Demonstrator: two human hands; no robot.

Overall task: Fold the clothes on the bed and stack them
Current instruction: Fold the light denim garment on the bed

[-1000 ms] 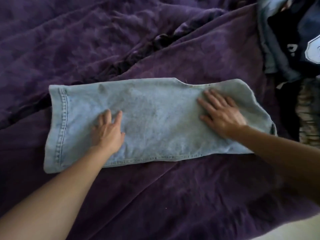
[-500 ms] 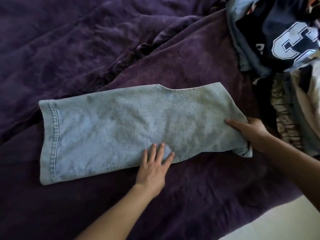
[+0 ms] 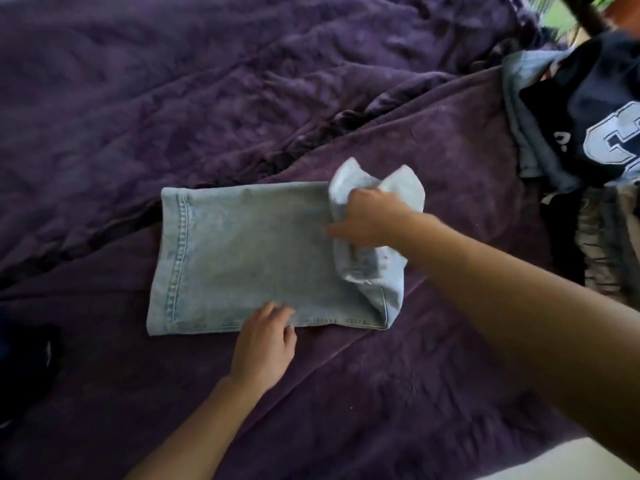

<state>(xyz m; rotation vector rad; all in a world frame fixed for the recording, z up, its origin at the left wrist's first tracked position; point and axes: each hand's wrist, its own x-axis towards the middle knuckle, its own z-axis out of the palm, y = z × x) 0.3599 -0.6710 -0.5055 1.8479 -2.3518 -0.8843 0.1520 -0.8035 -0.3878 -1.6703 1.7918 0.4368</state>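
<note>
Denim swallows most of the right hand (image 3: 367,219). Its fingers are curled into the bunched, lifted end of the folded jeans (image 3: 249,251) and grip it. Only one digit shows, probably the thumb, pointing left over the flat cloth. How many layers the grip takes in cannot be told. Two pale flaps of the raised end stand up just beyond those knuckles, and a rolled part with a seam sags just below them toward the near corner.

The left hand (image 3: 265,342) lies at the near long edge of the jeans. Its fingers are loosely bent and close together, with their tips on the denim by the side seam, clasping nothing. The palm rests on the purple bedspread (image 3: 180,98). Left of these fingertips the leg runs flat to its stitched hem.

Well to the right of the gripping fingers, a pile of clothes (image 3: 588,109) is cut off by the frame. A navy top with a large pale letter lies on it, and the rest is blurred. A dark item (image 3: 31,355) at the left edge is too dim to name. Bare bedspread spreads wide beyond both hands and between jeans and pile. Under the right forearm the bed's edge meets a pale strip of floor (image 3: 561,462).
</note>
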